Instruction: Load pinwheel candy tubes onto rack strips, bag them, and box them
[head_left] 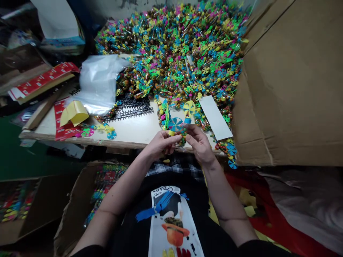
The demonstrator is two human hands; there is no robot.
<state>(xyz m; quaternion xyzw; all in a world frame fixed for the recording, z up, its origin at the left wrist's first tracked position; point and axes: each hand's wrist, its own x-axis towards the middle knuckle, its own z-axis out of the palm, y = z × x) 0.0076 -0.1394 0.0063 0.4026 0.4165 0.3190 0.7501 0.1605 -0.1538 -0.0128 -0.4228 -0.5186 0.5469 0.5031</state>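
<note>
My left hand (pixel 162 142) and my right hand (pixel 198 142) meet over the table's front edge, both pinching a clear tube of coloured beads (pixel 182 137) topped by a blue-and-pink pinwheel (pixel 175 124). The fingers hide most of the tube. Just beyond it stands a yellow pinwheel (pixel 189 108) on a blue base, close to my right hand. A white card strip (pixel 215 117) lies to the right of my hands. A large heap of similar pinwheel tubes (pixel 171 53) covers the far part of the table (pixel 128 130).
A tall cardboard box flap (pixel 289 82) walls off the right side. To the left lie a white plastic bag (pixel 99 84), a black plastic strip (pixel 128 109), a folded yellow card (pixel 74 113) and red printed cards (pixel 64 125). An open carton (pixel 75 210) sits below the table's left side.
</note>
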